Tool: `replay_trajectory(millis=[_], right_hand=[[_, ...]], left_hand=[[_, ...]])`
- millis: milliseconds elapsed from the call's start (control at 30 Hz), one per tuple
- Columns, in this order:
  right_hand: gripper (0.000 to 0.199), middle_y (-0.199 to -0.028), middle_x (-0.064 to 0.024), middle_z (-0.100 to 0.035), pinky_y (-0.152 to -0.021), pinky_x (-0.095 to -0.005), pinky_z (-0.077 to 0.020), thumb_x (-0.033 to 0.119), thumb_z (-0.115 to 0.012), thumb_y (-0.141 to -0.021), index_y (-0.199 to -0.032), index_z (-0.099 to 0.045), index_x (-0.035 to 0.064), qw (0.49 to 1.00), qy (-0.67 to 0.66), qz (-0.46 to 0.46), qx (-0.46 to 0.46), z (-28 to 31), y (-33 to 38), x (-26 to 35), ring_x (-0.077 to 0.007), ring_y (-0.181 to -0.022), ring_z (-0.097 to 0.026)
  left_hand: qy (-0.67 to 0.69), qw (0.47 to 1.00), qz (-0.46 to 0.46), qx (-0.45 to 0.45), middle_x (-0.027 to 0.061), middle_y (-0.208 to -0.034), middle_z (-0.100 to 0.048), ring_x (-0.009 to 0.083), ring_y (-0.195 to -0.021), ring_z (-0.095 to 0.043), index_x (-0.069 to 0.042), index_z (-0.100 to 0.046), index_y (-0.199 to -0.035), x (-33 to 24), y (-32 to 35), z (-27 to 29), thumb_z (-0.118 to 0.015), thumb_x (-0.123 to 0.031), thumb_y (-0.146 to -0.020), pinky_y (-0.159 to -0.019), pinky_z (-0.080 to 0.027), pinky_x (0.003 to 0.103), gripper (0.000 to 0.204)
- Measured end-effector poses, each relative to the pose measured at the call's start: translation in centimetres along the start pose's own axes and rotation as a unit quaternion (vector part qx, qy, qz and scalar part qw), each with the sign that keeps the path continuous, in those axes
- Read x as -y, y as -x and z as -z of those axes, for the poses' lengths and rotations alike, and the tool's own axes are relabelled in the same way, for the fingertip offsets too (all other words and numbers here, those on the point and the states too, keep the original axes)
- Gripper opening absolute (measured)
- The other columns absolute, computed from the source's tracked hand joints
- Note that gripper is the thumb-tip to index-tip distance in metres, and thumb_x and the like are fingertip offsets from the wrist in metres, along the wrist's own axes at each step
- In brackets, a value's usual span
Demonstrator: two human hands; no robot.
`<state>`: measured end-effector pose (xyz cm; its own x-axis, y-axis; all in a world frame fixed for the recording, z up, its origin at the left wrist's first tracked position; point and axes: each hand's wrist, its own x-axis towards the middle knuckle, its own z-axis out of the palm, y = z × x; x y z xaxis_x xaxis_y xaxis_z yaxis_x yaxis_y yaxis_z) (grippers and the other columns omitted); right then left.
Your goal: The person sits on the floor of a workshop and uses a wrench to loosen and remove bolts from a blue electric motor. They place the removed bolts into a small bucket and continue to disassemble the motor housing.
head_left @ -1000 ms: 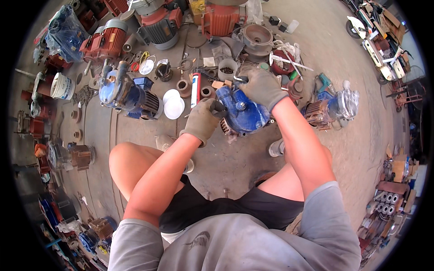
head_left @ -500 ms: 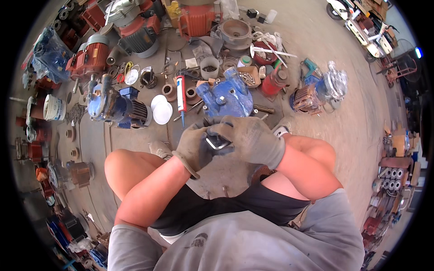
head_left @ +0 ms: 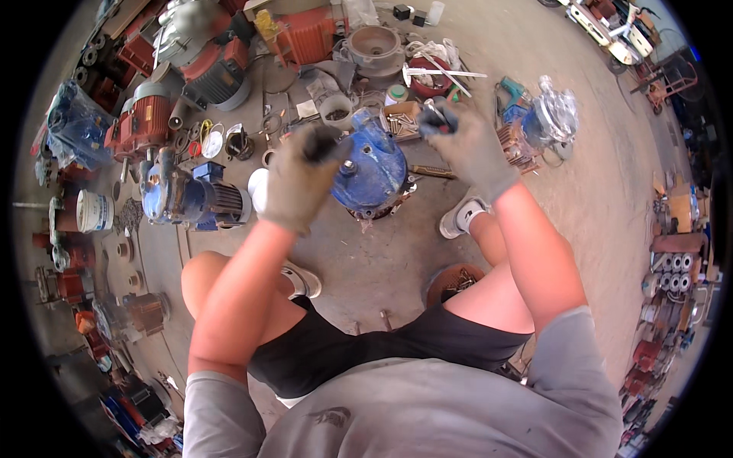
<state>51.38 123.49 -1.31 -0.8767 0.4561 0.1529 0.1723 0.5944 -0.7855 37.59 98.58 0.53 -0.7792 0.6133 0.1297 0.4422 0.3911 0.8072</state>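
My left hand [head_left: 289, 183], in a grey-brown work glove, hovers by the left side of a blue pump casing [head_left: 370, 172]. Its darkened fingers are smeared by motion, so I cannot tell what they hold. Above the right side of the casing, my gloved right hand [head_left: 477, 149] is closed, with a small shiny metal piece [head_left: 430, 104] at its fingertips. It reaches near an open cardboard box of bolts [head_left: 400, 120]. A bolt head [head_left: 348, 166] stands on the casing.
Blue pump with motor [head_left: 202, 195] at left, white discs [head_left: 258, 188] partly behind my left hand. Beyond are a tub of small parts [head_left: 336, 111], a caliper [head_left: 443, 72] on a red bowl, and red motors [head_left: 309, 34]. A wrapped pump [head_left: 546, 118] stands at right, a bowl of bolts [head_left: 450, 284] beside my thigh.
My hands, together at the near edge of the casing before, have parted and moved forward: the left to the casing's left side, the right toward the bolt box. The view has shifted slightly.
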Motion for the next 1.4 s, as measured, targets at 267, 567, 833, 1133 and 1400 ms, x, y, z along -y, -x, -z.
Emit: replay_trajectory(millis=[267,567,833,1133,1400], right_hand=[[0.032,-0.097,-0.0181,-0.080,-0.086,-0.0417,-0.0593,0.021,-0.076,-0.084,-0.110,-0.080,0.0037,0.991,0.038,-0.110,0.072,-3.2,-4.7,-5.4,-0.0314,-0.092,-0.078],[0.024,-0.101,-0.0237,-0.077,-0.090,-0.0444,-0.0592,0.026,-0.076,-0.084,-0.096,-0.080,0.0055,0.991,0.057,0.004,0.122,-4.6,-5.2,-3.2,-0.0390,-0.095,-0.076],[0.043,-0.109,-0.0274,-0.077,-0.096,-0.0441,-0.0587,0.031,-0.080,-0.084,-0.117,-0.080,0.0042,0.990,0.073,-0.053,0.112,-5.2,-4.9,-2.8,-0.0420,-0.103,-0.075],[0.047,-0.109,-0.0165,-0.081,-0.092,-0.0373,-0.0569,0.044,-0.075,-0.097,-0.125,-0.080,0.0070,0.996,0.033,-0.080,-0.022,1.9,-2.2,0.4,-0.0249,-0.101,-0.075],[0.036,-0.106,-0.0066,-0.074,-0.079,-0.0294,-0.0544,0.030,-0.063,-0.110,-0.128,-0.074,0.0014,0.949,-0.038,-0.074,-0.303,21.3,19.1,-7.5,-0.0139,-0.091,-0.068]], left_hand=[[0.025,0.976,0.195,0.094,0.0074,-0.107,-0.081,0.0155,-0.091,-0.072,-0.002,-0.079,-0.121,6.4,-8.1,-3.9,-0.082,-0.025,-0.096,-0.084,-0.057,0.034,0.034],[0.088,0.947,0.263,0.161,0.0086,-0.105,-0.078,0.0165,-0.085,-0.073,0.002,-0.077,-0.121,9.8,-9.3,-3.5,-0.085,-0.020,-0.094,-0.072,-0.057,0.031,0.036],[0.054,0.957,0.232,0.167,0.0071,-0.103,-0.078,0.0156,-0.090,-0.071,0.001,-0.080,-0.117,10.3,-9.7,-3.6,-0.090,-0.025,-0.089,-0.080,-0.056,0.032,0.039],[0.092,0.947,0.259,0.167,0.0080,-0.105,-0.079,0.0171,-0.093,-0.072,0.001,-0.080,-0.117,9.8,-10.0,-4.3,-0.093,-0.030,-0.086,-0.083,-0.057,0.034,0.046],[0.113,0.963,0.216,0.115,0.0074,-0.102,-0.079,0.0153,-0.090,-0.070,0.000,-0.079,-0.118,12.0,-9.7,-4.8,-0.091,-0.025,-0.088,-0.079,-0.056,0.032,0.041]])
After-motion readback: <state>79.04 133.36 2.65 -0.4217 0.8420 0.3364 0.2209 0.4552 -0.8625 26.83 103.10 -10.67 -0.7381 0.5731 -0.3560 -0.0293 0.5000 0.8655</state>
